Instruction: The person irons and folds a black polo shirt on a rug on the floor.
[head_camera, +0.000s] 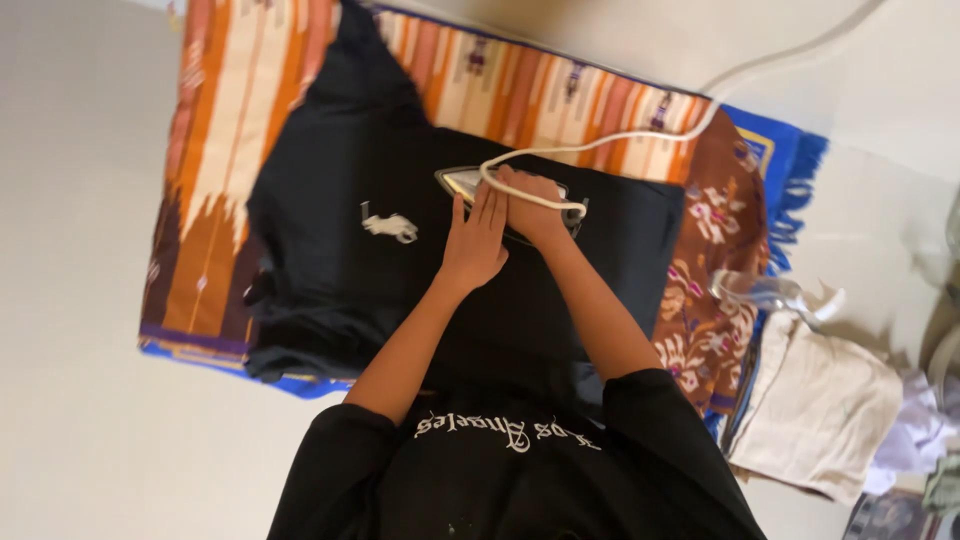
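Observation:
A black garment (330, 200) with a small white emblem (390, 227) lies spread on an orange and cream striped cloth (230, 110) on the floor. My right hand (535, 205) grips the handle of a clothes iron (458, 182), which rests on the garment with its tip pointing left. My left hand (475, 240) lies flat on the black fabric just beside the iron, fingers together and touching my right hand. A white cord (620, 135) loops over my right hand and runs off to the upper right.
A brown floral cloth (715, 250) and a blue fringed mat (790, 160) lie under the right side. A clear plastic bottle (760, 292) lies beside a folded beige garment (820, 410). More crumpled clothes (920, 440) sit at the far right. Pale floor (80, 400) surrounds everything.

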